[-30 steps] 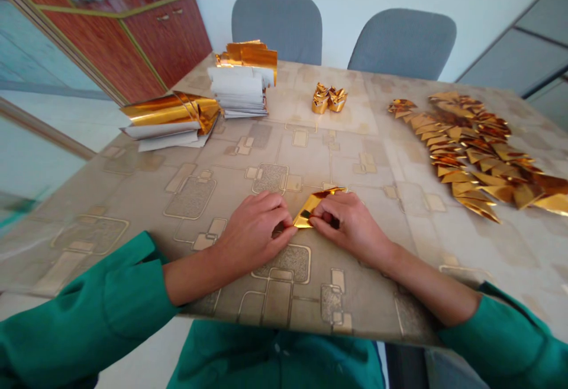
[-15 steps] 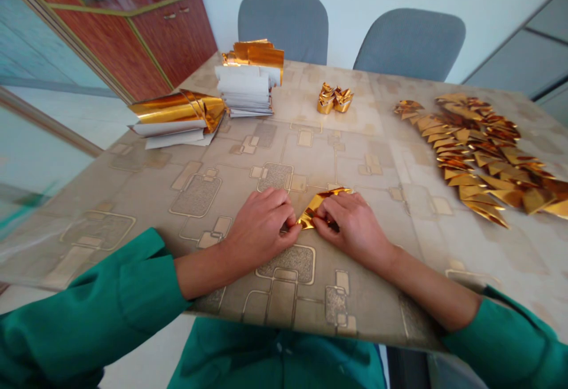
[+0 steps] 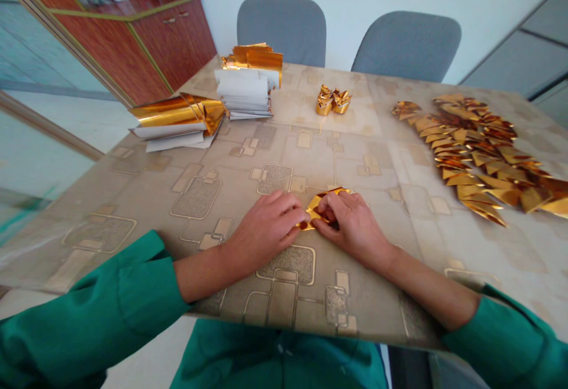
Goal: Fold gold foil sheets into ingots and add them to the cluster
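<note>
A small piece of gold foil paper, partly folded, lies on the patterned tablecloth between my hands. My left hand pinches its near left corner between thumb and fingers. On the right side, my right hand has its fingers curled over the paper and its thumb against the near edge. The fingers cover much of the sheet, so its full shape is hidden.
At the back left stand a stack of white-backed gold sheets and a second, curled pile. Folded gold pieces sit at the back middle. Rows of nested gold foil pieces cover the right side. Two grey chairs stand behind.
The left fingers have shifted slightly and lifted at the paper's left corner. My right index finger has bent a little more. The paper stays in about the same place.
</note>
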Available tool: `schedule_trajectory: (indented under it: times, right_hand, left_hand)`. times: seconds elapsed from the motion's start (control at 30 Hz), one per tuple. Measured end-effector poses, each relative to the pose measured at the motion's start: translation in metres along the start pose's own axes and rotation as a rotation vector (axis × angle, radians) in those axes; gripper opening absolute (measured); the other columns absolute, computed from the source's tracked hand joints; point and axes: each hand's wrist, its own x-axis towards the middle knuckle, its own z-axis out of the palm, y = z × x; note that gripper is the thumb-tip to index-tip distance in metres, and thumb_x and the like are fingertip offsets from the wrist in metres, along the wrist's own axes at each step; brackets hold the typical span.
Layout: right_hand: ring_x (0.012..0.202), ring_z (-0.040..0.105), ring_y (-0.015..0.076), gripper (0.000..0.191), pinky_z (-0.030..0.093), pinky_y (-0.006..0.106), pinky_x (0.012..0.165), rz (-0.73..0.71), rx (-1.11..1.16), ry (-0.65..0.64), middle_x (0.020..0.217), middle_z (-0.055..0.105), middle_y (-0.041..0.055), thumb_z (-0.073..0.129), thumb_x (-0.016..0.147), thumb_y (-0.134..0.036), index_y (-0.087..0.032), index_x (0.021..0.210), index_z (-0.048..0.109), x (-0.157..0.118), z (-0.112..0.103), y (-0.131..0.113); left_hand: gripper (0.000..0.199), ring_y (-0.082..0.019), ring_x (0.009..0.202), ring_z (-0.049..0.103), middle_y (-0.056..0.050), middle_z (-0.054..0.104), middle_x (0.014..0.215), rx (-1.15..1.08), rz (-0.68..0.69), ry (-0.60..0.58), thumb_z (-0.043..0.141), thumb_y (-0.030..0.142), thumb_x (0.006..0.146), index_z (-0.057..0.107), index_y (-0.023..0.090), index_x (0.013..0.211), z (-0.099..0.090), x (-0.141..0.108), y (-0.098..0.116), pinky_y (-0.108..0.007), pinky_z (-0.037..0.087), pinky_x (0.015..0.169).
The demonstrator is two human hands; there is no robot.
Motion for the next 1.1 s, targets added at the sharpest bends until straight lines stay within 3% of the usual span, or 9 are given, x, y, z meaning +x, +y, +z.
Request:
schedule_trajectory:
  times: [0.13,0.23,0.33,0.4,0.6,0.83,1.1]
  right_hand:
    - [0.072,0.052,0.0175,0.017,0.030,0.031,0.068,-0.047,-0.018,0.041,0.074,0.062,0.0012,0.066,0.088,-0.025,-0.019,0.077,0.054,-0.001,-0.004,0.000]
    - [0.080,0.053,0.0193,0.020,0.030,0.034,0.072,-0.222,-0.109,0.080,0.077,0.065,0.0029,0.058,0.096,-0.027,-0.020,0.077,0.062,-0.006,-0.012,0.001]
    - [0.083,0.052,0.0202,0.024,0.031,0.036,0.077,-0.435,-0.230,0.053,0.081,0.069,0.0026,0.046,0.102,-0.023,-0.022,0.094,0.069,-0.016,-0.021,0.002]
    - [0.083,0.052,0.0205,0.026,0.032,0.037,0.079,-0.493,-0.268,0.033,0.084,0.071,0.0031,0.043,0.103,-0.020,-0.021,0.106,0.069,-0.024,-0.024,0.003]
    - [0.084,0.052,0.0214,0.021,0.032,0.038,0.078,-0.293,-0.207,0.045,0.083,0.072,0.0050,0.052,0.099,-0.027,-0.021,0.099,0.072,-0.034,-0.027,0.001]
    - [0.086,0.053,0.0213,0.022,0.032,0.037,0.079,-0.247,-0.134,0.005,0.084,0.070,0.0052,0.052,0.099,-0.027,-0.022,0.098,0.074,-0.035,-0.034,0.003]
    - [0.087,0.055,0.0211,0.024,0.035,0.036,0.079,-0.235,-0.037,-0.037,0.088,0.068,0.0063,0.052,0.099,-0.029,-0.022,0.096,0.075,-0.032,-0.034,0.010]
  left_hand:
    - [0.018,-0.021,0.093,0.052,-0.005,0.064,0.098,0.094,0.234,-0.048,0.050,0.021,0.098,0.064,0.017,0.109,0.000,-0.002,0.001,-0.035,0.042,0.083]
    - [0.019,-0.020,0.088,0.052,-0.005,0.062,0.090,0.143,0.261,-0.049,0.048,0.020,0.099,0.065,0.015,0.106,-0.001,-0.002,0.003,-0.034,0.042,0.078]
    - [0.020,-0.020,0.086,0.052,-0.005,0.062,0.089,0.190,0.265,-0.039,0.046,0.020,0.100,0.064,0.015,0.104,-0.001,-0.002,0.005,-0.034,0.041,0.077]
    - [0.020,-0.021,0.087,0.052,-0.005,0.062,0.090,0.209,0.266,-0.054,0.046,0.020,0.099,0.064,0.015,0.106,-0.002,-0.003,0.007,-0.035,0.041,0.077]
    - [0.020,-0.021,0.089,0.053,-0.006,0.064,0.094,0.202,0.263,-0.055,0.048,0.020,0.099,0.063,0.015,0.110,-0.002,-0.004,0.007,-0.035,0.041,0.078]
    - [0.025,-0.021,0.093,0.054,-0.008,0.066,0.104,0.221,0.265,-0.032,0.043,0.019,0.100,0.062,0.016,0.116,-0.003,-0.013,0.001,-0.037,0.042,0.083]
    - [0.027,-0.021,0.098,0.055,-0.006,0.066,0.106,0.263,0.286,-0.033,0.038,0.017,0.102,0.061,0.015,0.115,-0.018,-0.028,-0.006,-0.037,0.042,0.091]
